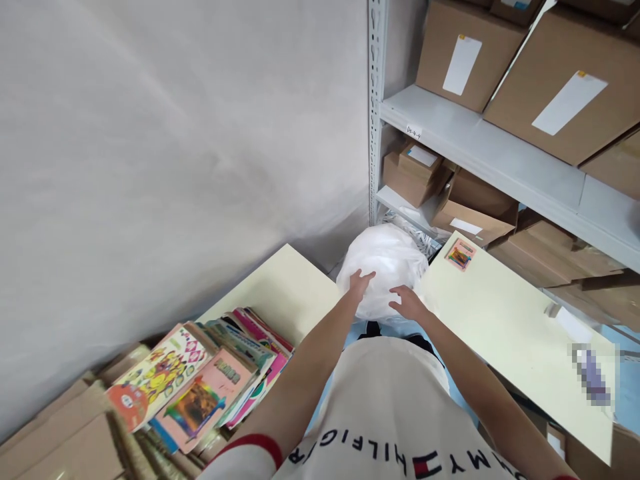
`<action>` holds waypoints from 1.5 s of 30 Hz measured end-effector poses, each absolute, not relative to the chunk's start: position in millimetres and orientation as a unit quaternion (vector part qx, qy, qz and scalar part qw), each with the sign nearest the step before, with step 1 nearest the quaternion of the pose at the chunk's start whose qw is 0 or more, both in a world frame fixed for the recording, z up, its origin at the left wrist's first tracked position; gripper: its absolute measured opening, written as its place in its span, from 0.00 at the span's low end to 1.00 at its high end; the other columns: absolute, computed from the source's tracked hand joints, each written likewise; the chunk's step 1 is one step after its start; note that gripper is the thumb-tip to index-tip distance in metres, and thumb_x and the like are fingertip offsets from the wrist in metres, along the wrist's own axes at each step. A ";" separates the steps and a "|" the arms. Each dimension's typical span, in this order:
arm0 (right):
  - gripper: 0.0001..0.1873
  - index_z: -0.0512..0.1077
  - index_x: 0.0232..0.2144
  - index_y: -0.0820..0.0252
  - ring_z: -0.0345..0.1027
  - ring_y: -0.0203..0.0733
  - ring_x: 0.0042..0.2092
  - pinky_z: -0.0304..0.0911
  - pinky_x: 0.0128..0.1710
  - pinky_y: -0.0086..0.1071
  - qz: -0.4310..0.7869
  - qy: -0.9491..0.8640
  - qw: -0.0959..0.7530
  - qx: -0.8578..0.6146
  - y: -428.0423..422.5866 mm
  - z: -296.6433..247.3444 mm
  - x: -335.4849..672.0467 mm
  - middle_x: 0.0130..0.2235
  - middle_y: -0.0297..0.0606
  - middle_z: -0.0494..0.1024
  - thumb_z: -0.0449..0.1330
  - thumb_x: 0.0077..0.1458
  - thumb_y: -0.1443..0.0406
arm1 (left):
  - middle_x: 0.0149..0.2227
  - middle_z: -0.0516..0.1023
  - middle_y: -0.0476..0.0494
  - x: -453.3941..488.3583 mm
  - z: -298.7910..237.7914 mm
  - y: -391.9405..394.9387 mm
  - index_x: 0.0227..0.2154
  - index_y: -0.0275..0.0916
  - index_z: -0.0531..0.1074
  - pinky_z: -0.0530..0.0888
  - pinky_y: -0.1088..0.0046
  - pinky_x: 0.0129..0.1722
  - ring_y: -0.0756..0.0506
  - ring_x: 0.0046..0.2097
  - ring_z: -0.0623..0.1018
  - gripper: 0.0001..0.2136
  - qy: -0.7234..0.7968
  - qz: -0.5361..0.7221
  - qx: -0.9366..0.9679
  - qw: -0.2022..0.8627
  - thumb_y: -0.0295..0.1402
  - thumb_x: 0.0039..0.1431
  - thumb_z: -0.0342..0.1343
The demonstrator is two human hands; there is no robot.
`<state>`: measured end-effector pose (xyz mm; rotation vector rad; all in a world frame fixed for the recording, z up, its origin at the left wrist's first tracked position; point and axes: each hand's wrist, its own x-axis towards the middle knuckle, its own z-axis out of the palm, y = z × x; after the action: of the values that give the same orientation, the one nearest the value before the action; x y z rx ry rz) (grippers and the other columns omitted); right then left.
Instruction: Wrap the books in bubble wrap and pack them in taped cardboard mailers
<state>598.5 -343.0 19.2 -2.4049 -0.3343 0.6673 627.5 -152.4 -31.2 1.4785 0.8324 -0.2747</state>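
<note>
A large, puffy white plastic bag (383, 250) stands on the floor between two pale tabletops, close in front of my feet. Over its left side reaches my left hand (361, 283), fingers stretched and apart, holding nothing. My right hand (407, 303) is at the bag's near right side, its fingers spread and also bare. Whether either hand touches the plastic, I cannot tell. What the bag contains is hidden.
Books (200, 393) lie in stacks on the left table (285, 287), beside folded cardboard (65, 440). On the right table (515, 300) are a small pink book (461, 254) and a blurred purple item (591, 375). A grey shelf (440, 123) with cardboard boxes (470, 53) rises behind.
</note>
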 end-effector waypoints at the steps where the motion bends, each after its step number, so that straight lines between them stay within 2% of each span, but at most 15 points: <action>1: 0.20 0.73 0.51 0.58 0.71 0.49 0.54 0.66 0.56 0.44 0.255 -0.120 0.302 -0.911 -346.2 17.7 596.7 0.53 0.47 0.74 0.61 0.55 0.67 | 0.62 0.66 0.28 628.0 -29.4 -152.3 0.52 0.37 0.72 0.73 0.55 0.51 0.28 0.61 0.69 0.35 0.368 -0.127 0.651 0.651 0.41 0.37 0.72; 5: 0.23 0.71 0.53 0.59 0.69 0.49 0.56 0.65 0.57 0.44 0.222 -0.115 0.286 -0.925 -352.0 16.6 597.1 0.55 0.47 0.74 0.61 0.53 0.70 | 0.55 0.76 0.33 616.4 -16.3 -159.2 0.41 0.37 0.78 0.73 0.59 0.52 0.33 0.56 0.74 0.23 0.332 -0.125 0.645 0.677 0.36 0.38 0.71; 9: 0.36 0.65 0.61 0.58 0.59 0.54 0.65 0.60 0.61 0.49 0.135 -0.152 0.250 -0.947 -344.1 21.6 603.1 0.65 0.50 0.63 0.62 0.49 0.75 | 0.41 0.83 0.38 595.8 0.3 -174.0 0.32 0.37 0.81 0.73 0.60 0.49 0.38 0.47 0.79 0.14 0.284 -0.110 0.634 0.711 0.38 0.42 0.68; 11: 0.34 0.68 0.58 0.57 0.56 0.55 0.66 0.59 0.61 0.51 0.099 -0.190 0.232 -0.949 -339.5 25.0 606.5 0.66 0.49 0.62 0.60 0.48 0.77 | 0.34 0.83 0.41 587.9 8.0 -179.8 0.28 0.37 0.80 0.74 0.62 0.46 0.41 0.42 0.79 0.12 0.249 -0.095 0.628 0.731 0.40 0.42 0.67; 14: 0.23 0.76 0.46 0.56 0.66 0.51 0.60 0.62 0.59 0.48 0.066 -0.240 0.247 -0.936 -335.8 32.1 613.3 0.57 0.46 0.74 0.55 0.51 0.78 | 0.27 0.79 0.46 581.1 17.9 -181.3 0.25 0.38 0.77 0.73 0.66 0.40 0.46 0.34 0.77 0.12 0.165 -0.063 0.628 0.758 0.41 0.43 0.66; 17: 0.18 0.78 0.41 0.56 0.74 0.46 0.51 0.67 0.54 0.43 0.035 -0.228 0.314 -0.921 -336.0 46.0 622.2 0.48 0.42 0.81 0.53 0.55 0.74 | 0.33 0.77 0.47 578.0 25.4 -174.0 0.38 0.40 0.74 0.73 0.68 0.38 0.48 0.34 0.77 0.17 0.121 -0.017 0.642 0.757 0.42 0.46 0.65; 20: 0.14 0.77 0.41 0.57 0.76 0.46 0.46 0.69 0.49 0.39 -0.007 -0.179 0.399 -0.899 -338.7 68.9 630.4 0.44 0.41 0.83 0.53 0.59 0.66 | 0.48 0.74 0.40 577.6 31.3 -164.6 0.48 0.42 0.67 0.74 0.64 0.44 0.42 0.47 0.78 0.27 0.090 0.046 0.718 0.689 0.41 0.44 0.67; 22: 0.13 0.78 0.36 0.57 0.77 0.46 0.42 0.70 0.45 0.38 -0.023 -0.146 0.445 -0.883 -342.5 87.1 634.4 0.39 0.40 0.83 0.54 0.59 0.60 | 0.54 0.71 0.37 580.4 34.8 -161.4 0.52 0.43 0.65 0.71 0.57 0.52 0.37 0.57 0.72 0.33 0.039 0.090 0.786 0.610 0.41 0.41 0.70; 24: 0.16 0.77 0.30 0.57 0.76 0.45 0.36 0.70 0.39 0.36 -0.034 -0.120 0.482 -0.867 -348.8 105.6 636.9 0.32 0.39 0.82 0.56 0.58 0.54 | 0.57 0.68 0.35 587.2 38.6 -162.3 0.56 0.42 0.63 0.67 0.53 0.59 0.35 0.61 0.68 0.38 -0.009 0.127 0.830 0.543 0.40 0.40 0.71; 26: 0.20 0.75 0.25 0.58 0.75 0.43 0.31 0.69 0.33 0.34 -0.050 -0.104 0.511 -0.852 -357.2 123.7 637.2 0.27 0.37 0.80 0.55 0.57 0.50 | 0.59 0.67 0.34 597.8 43.3 -167.1 0.58 0.42 0.61 0.65 0.52 0.61 0.34 0.62 0.67 0.38 -0.036 0.151 0.851 0.501 0.40 0.44 0.69; 30: 0.24 0.74 0.23 0.58 0.73 0.41 0.27 0.68 0.28 0.32 -0.076 -0.115 0.524 -0.840 -373.0 157.8 626.3 0.24 0.37 0.78 0.54 0.59 0.48 | 0.58 0.71 0.35 619.6 55.7 -184.8 0.56 0.41 0.65 0.66 0.54 0.60 0.36 0.63 0.67 0.28 -0.085 0.151 0.866 0.470 0.34 0.52 0.63; 35: 0.17 0.80 0.34 0.54 0.79 0.43 0.38 0.72 0.41 0.34 -0.034 -0.222 0.466 -0.856 -381.2 182.1 594.4 0.37 0.39 0.84 0.56 0.61 0.52 | 0.52 0.77 0.39 626.0 68.3 -211.2 0.47 0.42 0.72 0.61 0.54 0.62 0.37 0.58 0.73 0.20 -0.111 0.082 0.880 0.454 0.25 0.49 0.56; 39: 0.18 0.80 0.39 0.53 0.79 0.44 0.44 0.73 0.45 0.37 -0.082 -0.182 0.459 -0.866 -394.4 181.2 576.5 0.42 0.40 0.84 0.53 0.63 0.53 | 0.44 0.80 0.42 625.1 68.3 -222.6 0.41 0.42 0.73 0.59 0.55 0.63 0.39 0.50 0.77 0.16 -0.101 0.041 0.880 0.463 0.25 0.49 0.53; 42: 0.20 0.80 0.37 0.54 0.79 0.44 0.44 0.74 0.45 0.37 -0.134 -0.146 0.477 -0.856 -411.2 179.5 569.3 0.42 0.41 0.84 0.51 0.64 0.52 | 0.42 0.80 0.42 629.8 65.5 -226.0 0.39 0.42 0.73 0.63 0.59 0.59 0.39 0.49 0.76 0.16 -0.105 0.053 0.873 0.474 0.24 0.46 0.51; 45: 0.22 0.79 0.35 0.55 0.79 0.45 0.43 0.74 0.44 0.38 -0.207 -0.093 0.506 -0.832 -429.9 185.2 563.3 0.42 0.43 0.84 0.50 0.64 0.50 | 0.40 0.80 0.40 636.9 64.3 -232.0 0.36 0.41 0.72 0.67 0.60 0.55 0.39 0.47 0.77 0.12 -0.108 0.078 0.871 0.473 0.26 0.47 0.50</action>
<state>563.3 -429.9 185.2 -2.0084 -0.2240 -0.4993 636.9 -232.0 64.3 2.1325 -0.2649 0.1907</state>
